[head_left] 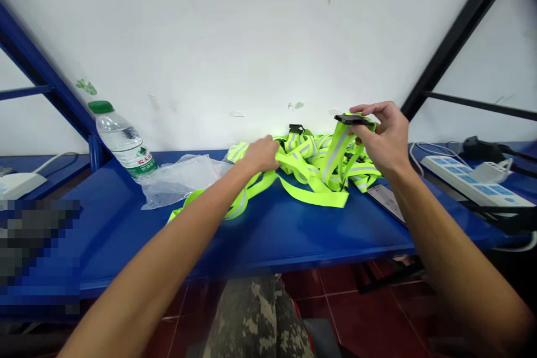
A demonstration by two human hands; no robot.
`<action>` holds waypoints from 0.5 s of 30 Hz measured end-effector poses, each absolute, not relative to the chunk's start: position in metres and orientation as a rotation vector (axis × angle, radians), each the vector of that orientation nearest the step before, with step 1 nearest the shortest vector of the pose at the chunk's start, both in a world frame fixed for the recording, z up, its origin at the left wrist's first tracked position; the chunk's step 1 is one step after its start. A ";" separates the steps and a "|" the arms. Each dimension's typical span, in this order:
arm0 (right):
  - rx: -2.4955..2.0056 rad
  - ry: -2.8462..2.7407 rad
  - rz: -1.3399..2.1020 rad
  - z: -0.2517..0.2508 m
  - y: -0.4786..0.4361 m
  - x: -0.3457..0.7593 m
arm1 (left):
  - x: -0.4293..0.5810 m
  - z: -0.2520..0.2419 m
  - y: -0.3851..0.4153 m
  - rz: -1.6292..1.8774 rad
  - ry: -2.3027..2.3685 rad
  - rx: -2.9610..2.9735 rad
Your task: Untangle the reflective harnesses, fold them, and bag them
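A tangled heap of neon-yellow reflective straps (312,154) with grey stripes lies on the blue table against the wall. My left hand (262,155) is closed on one yellow strap at the heap's left side; its fingertips are partly hidden. Raised over the heap's right end, my right hand (384,131) pinches a strap beside its black plastic buckle (354,119), and the strap hangs down from there. Another black buckle (296,128) sticks up at the back of the heap. A loose strap loop (237,210) lies under and beside my left forearm.
Left of the heap are clear plastic bags (180,179) and a green-capped water bottle (126,142). A phone (388,201) lies by my right forearm. A white power strip (478,182) with cables is at the right. The table (293,240) ends close to my camouflage-clad legs.
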State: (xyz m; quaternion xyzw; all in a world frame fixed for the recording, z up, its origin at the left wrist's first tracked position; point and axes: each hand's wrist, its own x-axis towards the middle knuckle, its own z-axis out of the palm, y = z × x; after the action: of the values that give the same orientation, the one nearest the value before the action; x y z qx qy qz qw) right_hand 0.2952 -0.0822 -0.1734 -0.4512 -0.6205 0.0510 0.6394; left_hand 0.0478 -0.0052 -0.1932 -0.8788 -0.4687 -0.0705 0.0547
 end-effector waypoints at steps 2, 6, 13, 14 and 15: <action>-1.099 -1.442 0.119 -0.176 -0.086 0.298 | 0.035 -0.176 0.001 -0.488 -1.611 -2.452; -1.537 -1.618 0.145 -0.184 -0.091 0.301 | 0.009 -0.144 0.009 -1.059 -1.894 -2.039; -1.704 -2.102 0.294 -0.164 -0.076 0.261 | 0.007 -0.120 -0.009 -1.373 -1.691 -2.052; -1.470 -2.062 0.327 -0.159 -0.067 0.246 | 0.009 -0.118 -0.011 -1.376 -1.680 -2.072; -1.242 -2.014 0.404 -0.155 -0.057 0.229 | 0.010 -0.115 -0.012 -1.378 -1.664 -2.105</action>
State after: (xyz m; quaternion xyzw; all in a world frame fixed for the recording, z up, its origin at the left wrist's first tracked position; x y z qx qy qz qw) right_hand 0.2288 -0.0568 -0.1551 -0.4824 -0.7820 0.1570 0.3620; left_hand 0.0105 -0.0119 -0.1155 -0.6965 -0.5505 -0.4559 0.0623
